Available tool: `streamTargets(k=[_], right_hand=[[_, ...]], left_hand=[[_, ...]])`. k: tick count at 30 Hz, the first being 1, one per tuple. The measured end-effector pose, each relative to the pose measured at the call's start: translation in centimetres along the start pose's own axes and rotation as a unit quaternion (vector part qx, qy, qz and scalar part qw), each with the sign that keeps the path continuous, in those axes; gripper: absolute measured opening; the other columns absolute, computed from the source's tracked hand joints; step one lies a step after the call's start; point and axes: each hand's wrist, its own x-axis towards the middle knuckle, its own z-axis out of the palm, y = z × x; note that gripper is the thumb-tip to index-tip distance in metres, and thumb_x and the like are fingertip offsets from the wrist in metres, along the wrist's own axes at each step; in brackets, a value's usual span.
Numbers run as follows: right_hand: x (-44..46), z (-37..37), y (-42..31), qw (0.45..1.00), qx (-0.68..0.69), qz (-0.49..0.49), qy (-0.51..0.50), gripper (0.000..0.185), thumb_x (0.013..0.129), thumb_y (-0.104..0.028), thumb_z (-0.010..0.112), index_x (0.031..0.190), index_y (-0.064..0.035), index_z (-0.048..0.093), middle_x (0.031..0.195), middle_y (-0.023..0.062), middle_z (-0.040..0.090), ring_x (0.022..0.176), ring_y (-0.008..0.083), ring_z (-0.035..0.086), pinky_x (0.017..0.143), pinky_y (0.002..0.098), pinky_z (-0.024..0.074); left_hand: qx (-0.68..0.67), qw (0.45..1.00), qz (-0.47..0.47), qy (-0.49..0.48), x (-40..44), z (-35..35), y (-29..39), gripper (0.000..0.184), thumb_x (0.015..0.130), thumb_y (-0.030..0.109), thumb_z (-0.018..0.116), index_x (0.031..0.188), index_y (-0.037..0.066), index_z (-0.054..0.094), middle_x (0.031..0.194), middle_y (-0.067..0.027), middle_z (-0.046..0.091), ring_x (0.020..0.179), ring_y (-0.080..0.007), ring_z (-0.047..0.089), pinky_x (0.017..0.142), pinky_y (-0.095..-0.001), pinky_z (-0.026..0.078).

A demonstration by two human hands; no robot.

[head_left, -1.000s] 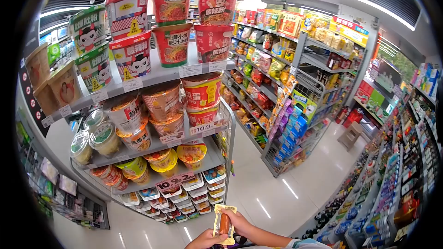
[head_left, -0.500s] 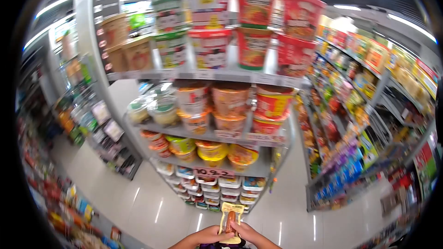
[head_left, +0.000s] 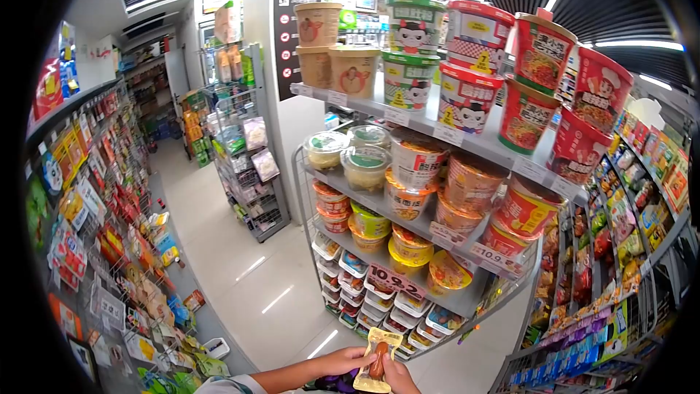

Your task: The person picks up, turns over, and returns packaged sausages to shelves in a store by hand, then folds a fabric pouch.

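A yellow-edged clear packet with a brown sausage inside (head_left: 378, 362) is held up at the bottom centre. My left hand (head_left: 351, 360) grips its left edge, fingers closed on it. On the right side of the packet, my right hand (head_left: 399, 375) is closed on it too. Just beyond the hands stands a shelf rack (head_left: 437, 230) of stacked instant noodle cups, with white-rimmed trays (head_left: 372, 308) on its lowest levels. A pink price sign (head_left: 395, 281) hangs above those trays.
Hanging packaged goods (head_left: 109, 241) line a long shelf on the left. A wire rack (head_left: 251, 175) stands beyond the tiled aisle floor (head_left: 270, 277). Snack shelves (head_left: 620, 248) are at the right. A black notice board (head_left: 297, 29) is behind the cups.
The view has swung left, so the cup rack now sits further right and the left shelf has come into view. Both hands still hold the packet.
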Motion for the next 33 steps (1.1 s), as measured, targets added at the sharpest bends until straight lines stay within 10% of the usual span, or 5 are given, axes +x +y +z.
streamTargets(k=[13,19,21,25,33], right_hand=[[-0.1,0.4,1.1,0.995,-0.035,-0.070,0.069,0.040,0.106,-0.033,0.043,0.086,-0.0044,0.062,0.077,-0.0002,0.058,0.070,0.0107,0.051,0.066,0.0254,0.0436],[1.0,-1.2,2.8,0.989,0.014,-0.098,-0.108,0.039,0.107,-0.031,0.039,0.089,-0.0047,0.061,0.079,0.0004,0.059,0.072,0.0106,0.053,0.068,0.0256,0.0435],[0.3,-0.9,2.1,0.993,-0.011,-0.081,-0.082,0.039,0.107,-0.033,0.040,0.090,-0.0061,0.061,0.078,-0.0002,0.058,0.072,0.0104,0.052,0.068,0.0253,0.0432],[-1.3,-0.2,2.1,0.989,0.049,-0.124,-0.068,0.045,0.099,-0.046,0.055,0.112,-0.0037,0.060,0.103,0.0002,0.058,0.089,0.0111,0.053,0.077,0.0260,0.0450],[1.4,1.5,2.7,0.993,-0.059,-0.100,0.026,0.034,0.099,-0.032,0.059,0.105,0.0017,0.064,0.097,0.0036,0.063,0.087,0.0137,0.057,0.077,0.0296,0.0479]], left_hand=[[-0.042,0.997,0.035,0.047,-1.1,0.3,-1.1,0.042,0.104,0.038,0.047,0.121,0.002,0.059,0.107,0.0016,0.061,0.100,-0.0046,0.053,0.090,-0.0225,0.044],[-0.027,0.998,-0.026,0.056,-1.7,0.3,0.7,0.055,0.101,0.051,0.046,0.123,0.002,0.058,0.110,-0.0006,0.060,0.100,-0.0074,0.053,0.091,-0.0238,0.044],[-0.027,0.998,-0.041,0.032,-0.4,-0.7,-0.8,0.061,0.101,0.052,0.046,0.134,0.001,0.053,0.124,-0.0047,0.058,0.115,-0.0088,0.050,0.100,-0.0253,0.040],[0.017,0.999,0.031,0.023,0.7,-1.0,-1.0,0.057,0.102,0.054,0.042,0.116,0.003,0.062,0.103,-0.0007,0.061,0.098,-0.0081,0.053,0.090,-0.0242,0.044],[0.016,0.998,0.054,-0.020,1.8,-5.7,-0.6,0.055,0.102,0.051,0.043,0.120,0.001,0.058,0.105,-0.0002,0.059,0.100,-0.0061,0.050,0.089,-0.0228,0.043]])
